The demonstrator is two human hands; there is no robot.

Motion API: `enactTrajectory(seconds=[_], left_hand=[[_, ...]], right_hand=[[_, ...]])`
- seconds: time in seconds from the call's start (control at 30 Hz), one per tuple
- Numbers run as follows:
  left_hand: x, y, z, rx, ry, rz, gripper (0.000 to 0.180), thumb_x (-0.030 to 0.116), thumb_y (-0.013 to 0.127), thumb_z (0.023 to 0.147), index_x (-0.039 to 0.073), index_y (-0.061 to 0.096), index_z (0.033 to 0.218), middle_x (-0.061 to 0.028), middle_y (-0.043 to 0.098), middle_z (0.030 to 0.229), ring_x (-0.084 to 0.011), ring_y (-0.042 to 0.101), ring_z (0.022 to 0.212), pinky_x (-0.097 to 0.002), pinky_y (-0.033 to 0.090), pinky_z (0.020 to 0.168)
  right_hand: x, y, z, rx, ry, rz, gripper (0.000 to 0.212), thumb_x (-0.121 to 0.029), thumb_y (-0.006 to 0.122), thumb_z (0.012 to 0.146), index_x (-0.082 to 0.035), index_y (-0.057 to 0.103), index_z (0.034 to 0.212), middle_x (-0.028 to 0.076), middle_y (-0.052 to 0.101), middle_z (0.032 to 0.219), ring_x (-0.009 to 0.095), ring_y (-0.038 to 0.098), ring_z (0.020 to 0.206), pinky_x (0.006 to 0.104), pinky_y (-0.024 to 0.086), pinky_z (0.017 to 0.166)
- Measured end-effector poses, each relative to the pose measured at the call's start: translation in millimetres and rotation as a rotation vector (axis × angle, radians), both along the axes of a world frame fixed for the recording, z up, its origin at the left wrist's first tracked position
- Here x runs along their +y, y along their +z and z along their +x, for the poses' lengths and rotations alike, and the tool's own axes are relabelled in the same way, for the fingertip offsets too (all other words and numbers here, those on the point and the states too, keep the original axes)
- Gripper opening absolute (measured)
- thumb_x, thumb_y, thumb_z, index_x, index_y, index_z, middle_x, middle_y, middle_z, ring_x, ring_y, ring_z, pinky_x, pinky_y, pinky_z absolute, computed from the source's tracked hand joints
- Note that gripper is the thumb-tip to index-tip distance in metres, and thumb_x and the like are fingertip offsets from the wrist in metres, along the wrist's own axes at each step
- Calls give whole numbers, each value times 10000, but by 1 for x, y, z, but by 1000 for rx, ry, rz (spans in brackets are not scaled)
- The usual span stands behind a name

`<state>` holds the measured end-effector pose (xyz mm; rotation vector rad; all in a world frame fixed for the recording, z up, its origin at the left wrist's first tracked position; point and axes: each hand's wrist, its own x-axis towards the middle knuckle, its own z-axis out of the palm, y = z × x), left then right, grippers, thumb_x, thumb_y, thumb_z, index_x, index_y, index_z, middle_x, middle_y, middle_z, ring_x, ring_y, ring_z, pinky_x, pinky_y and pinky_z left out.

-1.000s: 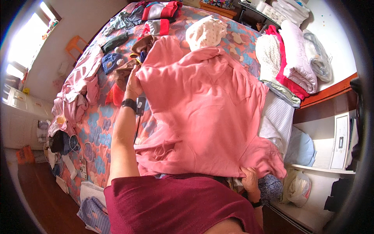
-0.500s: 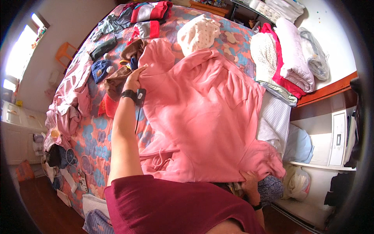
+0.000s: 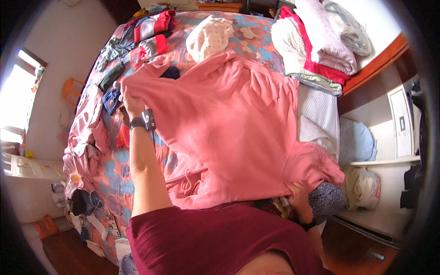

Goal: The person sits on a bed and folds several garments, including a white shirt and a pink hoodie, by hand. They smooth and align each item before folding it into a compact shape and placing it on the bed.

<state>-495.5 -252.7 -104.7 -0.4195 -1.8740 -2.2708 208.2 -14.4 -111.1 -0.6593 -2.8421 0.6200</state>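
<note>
Plainly, in the head view, both hands are closed on the pink garment (image 3: 229,133), which lies spread across the bed (image 3: 256,34). The left hand (image 3: 133,103) grasps its left edge; the right hand (image 3: 299,195) grips its near edge, toward the right. Holding it so far apart probably keeps the cloth taut and flat, and the bed seems chosen for its width. Beyond the garment's far right side, bedding (image 3: 321,48) is folded and stacked, likely to save room, beside a clear bag (image 3: 349,30) holding something pale. Right of the garment, an open cabinet (image 3: 385,162) holds a light blue bundle (image 3: 355,140) on its shelf and a whitish bag (image 3: 366,189) below, contents too unclear to tell.
</note>
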Motion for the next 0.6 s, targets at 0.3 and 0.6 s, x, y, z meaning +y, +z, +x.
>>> enactTrajectory(seconds=[0.3,0.6], left_hand=[[54,139,183,564,-1389,-807,361,25,590,883,41,699,1227,-205,643,1297,-340,532,1311,-395,368,1114],[10,29,262,898,-543,-1066,758,-40,680,676,37,522,1413,-179,546,1416,-403,528,1277,-461,407,1094]], right_hand=[[-3,-6,10,27,-9,28,430,-18,570,699,-7,707,1107,171,587,891,396,561,928,469,449,870],[-1,0,8,-68,-16,-4,458,6,621,659,-30,701,1108,147,563,890,366,545,944,454,456,843]])
